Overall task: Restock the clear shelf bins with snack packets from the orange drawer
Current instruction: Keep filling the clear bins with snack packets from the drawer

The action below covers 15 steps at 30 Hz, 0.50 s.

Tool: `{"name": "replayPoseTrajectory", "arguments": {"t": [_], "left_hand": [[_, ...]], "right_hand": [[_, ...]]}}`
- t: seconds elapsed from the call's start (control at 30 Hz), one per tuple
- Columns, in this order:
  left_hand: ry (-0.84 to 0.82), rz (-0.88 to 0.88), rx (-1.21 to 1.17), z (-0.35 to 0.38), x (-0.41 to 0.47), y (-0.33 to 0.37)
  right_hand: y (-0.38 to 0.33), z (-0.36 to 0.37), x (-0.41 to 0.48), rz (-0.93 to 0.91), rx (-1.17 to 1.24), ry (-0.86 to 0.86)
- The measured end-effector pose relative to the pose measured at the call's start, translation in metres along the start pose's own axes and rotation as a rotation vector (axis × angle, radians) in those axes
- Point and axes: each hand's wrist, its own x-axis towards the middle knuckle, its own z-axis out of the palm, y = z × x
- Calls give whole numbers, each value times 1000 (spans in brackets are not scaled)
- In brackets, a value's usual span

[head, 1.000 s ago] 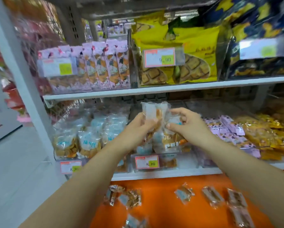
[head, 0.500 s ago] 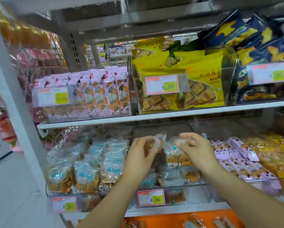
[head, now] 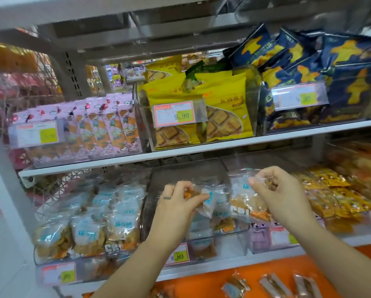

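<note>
Hands meet over the middle clear bin [head: 234, 240], which stands at the front edge of the lower shelf [head: 201, 271] with a few packets lying low inside it. An 8.80 price tag [head: 178, 255] on its front is partly covered by the left forearm. The left hand [head: 176, 204] has thumb and fingers curled in a pinch on a snack packet [head: 205, 203], clear with a blue label, held tilted above the bin's opening. The right hand [head: 281, 197] pinches the top corner of a second packet [head: 243, 196] of the same kind. It hangs just beside the first, seemingly over the bin's right wall, though blur makes that hard to fix. Pressed against the bin's left side is a fuller bin [head: 94, 258] packed with upright packets [head: 88, 231] of the same snack. On its right sits a bin of purple packets [head: 258, 233], and towards the shelf's right end lie yellow-orange packets [head: 330, 196]. The upper shelf [head: 201, 148] hangs close above both hands, roofing the space over the bins. It carries pink packets [head: 107, 127] at its left end, yellow biscuit bags [head: 223, 112] in the middle and dark blue bags [head: 341, 72] at its right end. Below the lower shelf's front edge the orange drawer [head: 201, 284] shows, with loose packets [head: 236, 286] lying flat in it.
</note>
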Motion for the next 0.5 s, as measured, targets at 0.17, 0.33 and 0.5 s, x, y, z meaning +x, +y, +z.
{"name": "replayPoseTrajectory", "arguments": {"t": [0.17, 0.33, 0.5], "left_hand": [[-172, 136, 86, 23, 19, 14], [-472, 158, -8, 45, 31, 19], [-430, -118, -367, 37, 51, 21]], "right_hand": [[8, -13, 0, 41, -5, -6], [16, -23, 7, 69, 13, -19], [25, -19, 12, 70, -69, -59]]}}
